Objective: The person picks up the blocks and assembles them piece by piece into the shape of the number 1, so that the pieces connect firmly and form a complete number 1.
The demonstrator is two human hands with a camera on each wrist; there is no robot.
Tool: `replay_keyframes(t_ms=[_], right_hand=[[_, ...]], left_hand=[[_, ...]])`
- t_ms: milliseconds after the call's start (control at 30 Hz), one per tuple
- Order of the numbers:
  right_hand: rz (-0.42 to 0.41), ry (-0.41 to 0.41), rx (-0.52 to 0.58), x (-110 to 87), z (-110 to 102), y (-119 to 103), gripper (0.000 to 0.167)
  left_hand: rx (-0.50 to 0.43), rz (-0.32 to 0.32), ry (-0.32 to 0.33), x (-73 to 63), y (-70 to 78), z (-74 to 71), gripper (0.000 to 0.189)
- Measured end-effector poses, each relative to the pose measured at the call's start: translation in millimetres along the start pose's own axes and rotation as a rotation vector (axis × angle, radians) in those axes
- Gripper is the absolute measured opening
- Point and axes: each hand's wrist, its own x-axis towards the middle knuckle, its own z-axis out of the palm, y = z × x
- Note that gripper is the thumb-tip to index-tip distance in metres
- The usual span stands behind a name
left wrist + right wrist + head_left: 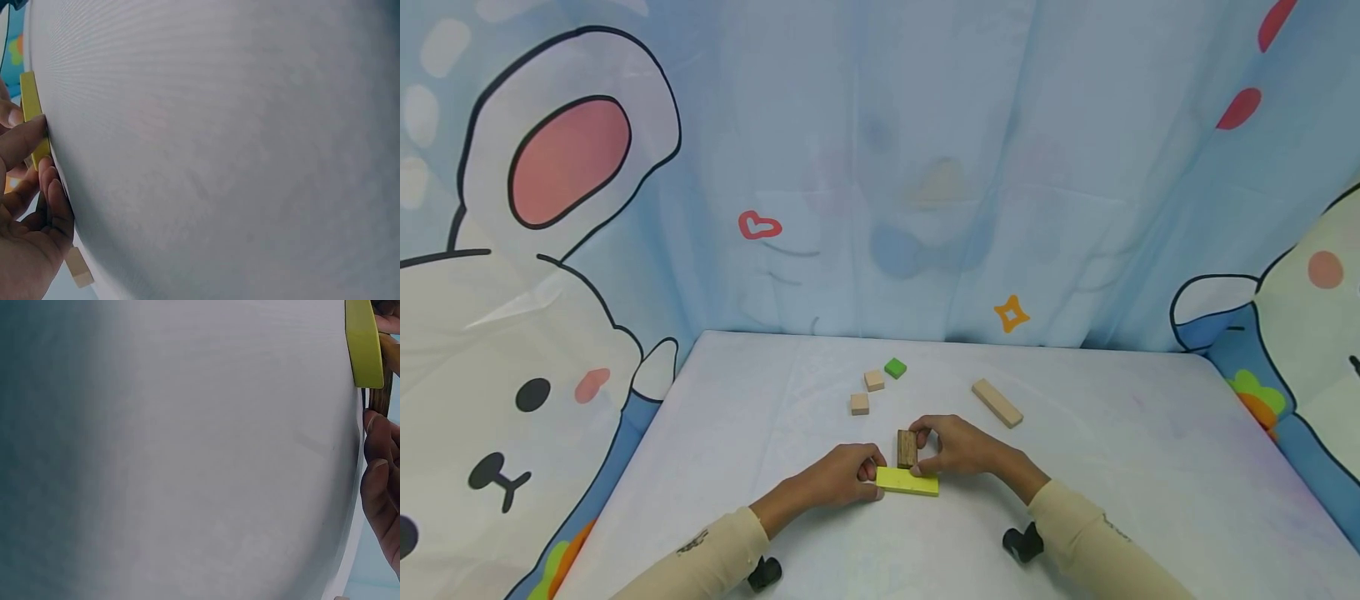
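Nearest, two small black objects (765, 574) are seen beside the wrists, by the cuffs of beige sleeves (1097, 542). Over the near half of the white cloth-covered table (760, 400), a flat rectangular bright yellow block (913, 482) is set with its long side roughly parallel to the table's far edge. Its left end is pinched by the left hand (846, 477), the thumb being laid against the near side and the other fingers curled in behind. Just beyond the yellow block, a rectangular dark brown block with wood grain (907, 448) is pointed toward the far edge; whether the two blocks are touching cannot be told. The brown block is gripped from the right by the right hand (955, 443), thumb at the near end, fingertips at the far end, the hand being only partly closed.

Farther off, a long pale wooden block (997, 403) is laid aslant, nearer the table's far right corner than the others. To its left, two small pale wooden cubes (860, 405) and a small green block (895, 367) are grouped, the green one lying closest to the far edge. Behind that edge, a light blue printed curtain (850, 83) is hung.
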Motion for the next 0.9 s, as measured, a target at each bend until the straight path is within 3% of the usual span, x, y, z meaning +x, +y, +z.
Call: replay_keyframes(t_ms=[900], right_hand=[[0.008, -0.015, 0.007, 2.0, -1.8, 0.3, 0.052]], left_hand=[[-0.001, -0.011, -0.002, 0.2, -0.3, 0.5, 0.025]])
